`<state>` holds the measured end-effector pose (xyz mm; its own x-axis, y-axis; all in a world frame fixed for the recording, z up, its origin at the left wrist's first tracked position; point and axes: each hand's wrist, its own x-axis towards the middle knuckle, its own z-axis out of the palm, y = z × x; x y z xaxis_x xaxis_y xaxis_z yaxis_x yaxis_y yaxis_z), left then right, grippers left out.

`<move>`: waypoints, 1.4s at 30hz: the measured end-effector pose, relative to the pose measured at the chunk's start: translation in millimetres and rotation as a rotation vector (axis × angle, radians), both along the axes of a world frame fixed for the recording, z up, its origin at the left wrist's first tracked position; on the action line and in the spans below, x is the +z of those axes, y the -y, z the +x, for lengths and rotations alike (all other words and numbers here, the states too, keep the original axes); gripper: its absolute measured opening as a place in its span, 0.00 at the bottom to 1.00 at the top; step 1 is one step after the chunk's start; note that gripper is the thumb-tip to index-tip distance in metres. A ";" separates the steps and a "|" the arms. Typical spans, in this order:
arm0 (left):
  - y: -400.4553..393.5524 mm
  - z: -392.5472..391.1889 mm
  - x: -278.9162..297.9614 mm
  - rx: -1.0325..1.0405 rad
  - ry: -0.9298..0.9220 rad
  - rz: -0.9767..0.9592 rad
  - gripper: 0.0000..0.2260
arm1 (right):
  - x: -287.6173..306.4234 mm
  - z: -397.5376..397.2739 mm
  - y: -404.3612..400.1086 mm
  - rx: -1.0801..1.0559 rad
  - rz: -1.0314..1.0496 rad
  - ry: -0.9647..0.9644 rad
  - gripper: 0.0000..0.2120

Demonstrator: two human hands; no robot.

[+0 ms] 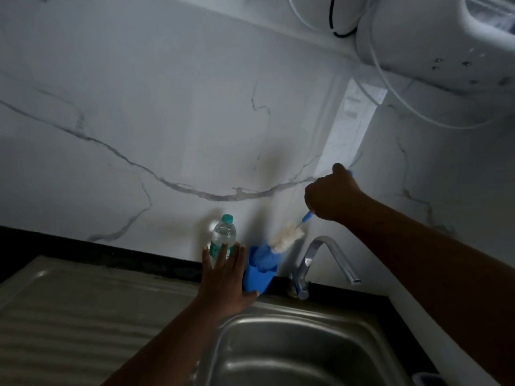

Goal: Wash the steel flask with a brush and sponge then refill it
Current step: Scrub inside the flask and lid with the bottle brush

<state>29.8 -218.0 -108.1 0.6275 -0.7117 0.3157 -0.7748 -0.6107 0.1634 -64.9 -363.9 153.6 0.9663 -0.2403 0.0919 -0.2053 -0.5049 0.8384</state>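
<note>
My right hand (331,195) is closed around the blue handle of a bottle brush (287,237). Its white and blue bristle head hangs tilted, with the lower end inside a blue holder cup (257,278) at the back of the sink. My left hand (224,277) is spread flat with fingers apart, its thumb side against the holder cup and in front of a clear plastic water bottle (223,236) with a teal cap. No steel flask shows in this view.
A steel sink basin (278,355) lies below, with a ribbed drainboard (83,316) to its left. A chrome tap (326,263) stands right of the cup. A white appliance (434,37) with tubes hangs on the marble wall above right.
</note>
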 end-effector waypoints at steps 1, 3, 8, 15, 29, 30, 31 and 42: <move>2.9 0.4 -3.3 -0.004 -0.003 0.004 0.47 | -3.3 5.9 -1.9 0.008 0.001 -0.004 0.12; 8.4 -1.5 -8.2 -0.017 0.004 0.009 0.47 | -12.9 15.8 -5.8 0.025 0.004 -0.003 0.13; 17.1 -10.2 -15.6 -0.012 -0.005 0.051 0.48 | -44.6 28.8 -9.7 -0.001 0.021 0.018 0.14; 16.4 -14.2 -20.8 -0.007 -0.030 0.081 0.48 | -49.7 33.1 -2.0 0.018 0.012 0.044 0.07; -9.7 -29.9 -2.7 0.061 -0.095 0.111 0.47 | -69.5 8.3 16.3 0.112 -0.062 0.365 0.29; -11.6 -31.3 0.1 0.067 -0.097 0.111 0.46 | -70.1 6.4 19.3 0.107 -0.041 0.408 0.31; -13.1 -32.4 2.8 0.074 -0.101 0.110 0.46 | -70.1 4.6 22.1 0.101 -0.013 0.439 0.33; -35.6 -51.7 24.7 0.154 -0.128 0.144 0.48 | -94.2 -17.9 10.4 0.147 0.205 0.441 0.36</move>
